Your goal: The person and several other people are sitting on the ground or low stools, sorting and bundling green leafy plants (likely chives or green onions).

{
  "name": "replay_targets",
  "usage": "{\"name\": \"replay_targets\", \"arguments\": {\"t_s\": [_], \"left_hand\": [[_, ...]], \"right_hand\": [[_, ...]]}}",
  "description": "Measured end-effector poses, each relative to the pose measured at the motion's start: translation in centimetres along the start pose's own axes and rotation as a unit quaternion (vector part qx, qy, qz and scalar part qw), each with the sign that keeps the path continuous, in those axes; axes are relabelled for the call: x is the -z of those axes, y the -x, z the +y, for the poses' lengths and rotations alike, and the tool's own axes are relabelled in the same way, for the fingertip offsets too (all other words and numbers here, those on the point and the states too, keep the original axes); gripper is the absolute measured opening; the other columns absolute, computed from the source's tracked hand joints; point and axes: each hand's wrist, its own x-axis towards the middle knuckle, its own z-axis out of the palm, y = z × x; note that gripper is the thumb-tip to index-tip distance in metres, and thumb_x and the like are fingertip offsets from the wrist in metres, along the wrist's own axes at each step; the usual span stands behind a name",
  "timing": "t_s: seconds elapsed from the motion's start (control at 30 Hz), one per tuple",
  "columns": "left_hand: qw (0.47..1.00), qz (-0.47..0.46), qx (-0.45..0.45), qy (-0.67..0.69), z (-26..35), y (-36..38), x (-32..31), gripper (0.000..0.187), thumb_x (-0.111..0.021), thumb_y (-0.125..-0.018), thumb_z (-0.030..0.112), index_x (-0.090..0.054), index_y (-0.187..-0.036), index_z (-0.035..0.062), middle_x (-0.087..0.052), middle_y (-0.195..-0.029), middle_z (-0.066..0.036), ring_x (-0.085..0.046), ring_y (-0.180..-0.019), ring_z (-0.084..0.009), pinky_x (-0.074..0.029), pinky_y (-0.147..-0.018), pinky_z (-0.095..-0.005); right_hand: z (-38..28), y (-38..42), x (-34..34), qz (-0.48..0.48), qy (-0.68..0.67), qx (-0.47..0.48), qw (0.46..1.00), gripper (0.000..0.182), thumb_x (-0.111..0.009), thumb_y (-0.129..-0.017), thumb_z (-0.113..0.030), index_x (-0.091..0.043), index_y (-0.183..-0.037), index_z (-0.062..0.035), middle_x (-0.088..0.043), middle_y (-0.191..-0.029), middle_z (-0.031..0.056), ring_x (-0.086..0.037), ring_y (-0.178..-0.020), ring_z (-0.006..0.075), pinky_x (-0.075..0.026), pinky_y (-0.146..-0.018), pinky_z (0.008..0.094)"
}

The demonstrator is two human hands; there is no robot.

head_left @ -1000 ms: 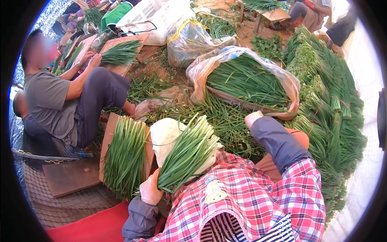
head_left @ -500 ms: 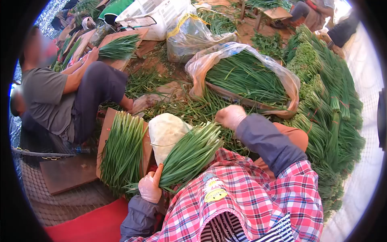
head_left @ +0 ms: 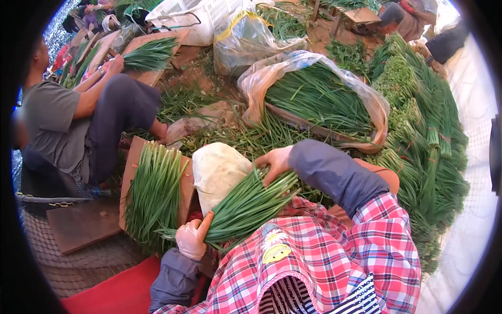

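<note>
A loose bunch of green chives (head_left: 246, 204) lies slanted across my lap, pale cut ends up and to the right. My left hand (head_left: 191, 238), in a thin clear glove with an orange cover on one finger, is closed around its leafy lower end. At the pale end, my right hand (head_left: 277, 162) has its thumb in front and fingers over the upper edge, gripping the stems. Just behind the bunch is a cream cloth-covered knee (head_left: 217, 170). On a wooden board (head_left: 185, 188) to the left lies another pile of chives (head_left: 151, 193).
An open plastic bag (head_left: 251, 99) full of chives stands ahead. Tied bundles (head_left: 436, 141) are stacked along the right. Loose trimmings (head_left: 209, 138) cover the ground. A co-worker (head_left: 63, 115) sits at left, hands on chives; white crates (head_left: 204, 21) stand behind.
My right hand has come down and left from just above the stem ends onto the bunch, and its fingers now grip the stems. My left hand keeps its hold.
</note>
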Motion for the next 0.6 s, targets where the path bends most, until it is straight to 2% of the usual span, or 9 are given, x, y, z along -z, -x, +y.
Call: {"name": "replay_targets", "arguments": {"t_s": [0.07,0.17,0.27,0.3,0.43,0.5,0.57,0.6], "left_hand": [[1.000,-0.011,-0.003,0.002,-0.1,-0.3,0.1,0.061,-0.060,-0.059,0.006,-0.055,-0.119,0.0170,-0.048,-0.066,-0.007,-0.051,-0.055,-0.0265,-0.038,-0.049,-0.0392],[0.999,-0.032,-0.018,-0.015,-0.6,-0.5,0.4,0.062,-0.058,-0.058,0.004,-0.055,-0.119,0.0190,-0.046,-0.064,-0.006,-0.050,-0.052,-0.0261,-0.038,-0.048,-0.0389],[0.996,-0.069,-0.052,-0.024,-0.7,-1.8,2.0,0.064,-0.058,-0.058,0.004,-0.055,-0.119,0.0207,-0.046,-0.063,-0.006,-0.050,-0.051,-0.0260,-0.038,-0.048,-0.0387],[0.995,-0.076,-0.059,-0.032,-0.5,-2.3,2.7,0.065,-0.058,-0.057,0.004,-0.055,-0.119,0.0218,-0.045,-0.063,-0.006,-0.049,-0.051,-0.0257,-0.039,-0.047,-0.0385],[0.997,-0.062,-0.050,-0.002,-0.6,-2.6,3.6,0.064,-0.058,-0.059,0.005,-0.054,-0.120,0.0210,-0.048,-0.063,-0.006,-0.052,-0.052,-0.0258,-0.039,-0.047,-0.0383],[0.996,-0.067,-0.054,-0.009,0.0,-2.7,4.0,0.063,-0.059,-0.059,0.005,-0.055,-0.120,0.0202,-0.048,-0.064,-0.006,-0.053,-0.053,-0.0259,-0.040,-0.048,-0.0382],[0.996,-0.072,-0.055,-0.015,0.1,-2.8,4.2,0.062,-0.060,-0.059,0.006,-0.055,-0.120,0.0196,-0.049,-0.064,-0.006,-0.053,-0.054,-0.0260,-0.040,-0.049,-0.0382],[0.996,-0.072,-0.049,-0.018,-0.1,-2.5,4.3,0.062,-0.060,-0.059,0.006,-0.055,-0.120,0.0194,-0.049,-0.064,-0.006,-0.053,-0.054,-0.0260,-0.040,-0.049,-0.0383]], "right_hand": [[-0.2,-0.6,-1.3,0.002,-0.029,-0.057,0.998,0.062,-0.071,-0.066,-0.036,-0.051,-0.122,-0.0174,-0.063,-0.102,0.0104,-0.060,-0.092,0.0232,-0.045,-0.081,0.0340],[-1.5,0.6,-2.2,0.073,0.095,-0.076,0.990,0.052,-0.068,-0.067,-0.032,-0.056,-0.116,-0.0193,-0.065,-0.093,0.0110,-0.062,-0.086,0.0282,-0.047,-0.076,0.0372],[-1.6,0.7,-3.6,0.066,0.239,-0.098,0.964,0.043,-0.064,-0.067,-0.026,-0.060,-0.109,-0.0200,-0.064,-0.090,0.0129,-0.060,-0.086,0.0318,-0.048,-0.075,0.0391],[-2.0,1.3,-3.5,0.061,0.241,-0.112,0.962,0.041,-0.063,-0.066,-0.023,-0.061,-0.107,-0.0178,-0.063,-0.090,0.0139,-0.061,-0.085,0.0322,-0.048,-0.075,0.0402],[-0.5,2.9,-2.3,0.160,0.205,-0.111,0.959,0.038,-0.060,-0.071,-0.023,-0.059,-0.108,-0.0161,-0.063,-0.091,0.0156,-0.060,-0.089,0.0322,-0.047,-0.077,0.0408],[0.1,2.9,-2.0,0.184,0.192,-0.140,0.954,0.037,-0.061,-0.070,-0.023,-0.060,-0.106,-0.0145,-0.063,-0.089,0.0166,-0.060,-0.087,0.0332,-0.047,-0.076,0.0410],[1.6,3.4,-2.0,0.234,0.195,-0.183,0.935,0.033,-0.059,-0.074,-0.025,-0.060,-0.104,-0.0131,-0.063,-0.089,0.0166,-0.060,-0.087,0.0339,-0.047,-0.076,0.0415],[4.3,3.2,-1.2,0.234,0.233,-0.253,0.909,0.030,-0.054,-0.077,-0.026,-0.060,-0.104,-0.0128,-0.063,-0.089,0.0161,-0.060,-0.086,0.0337,-0.047,-0.076,0.0414]]}}
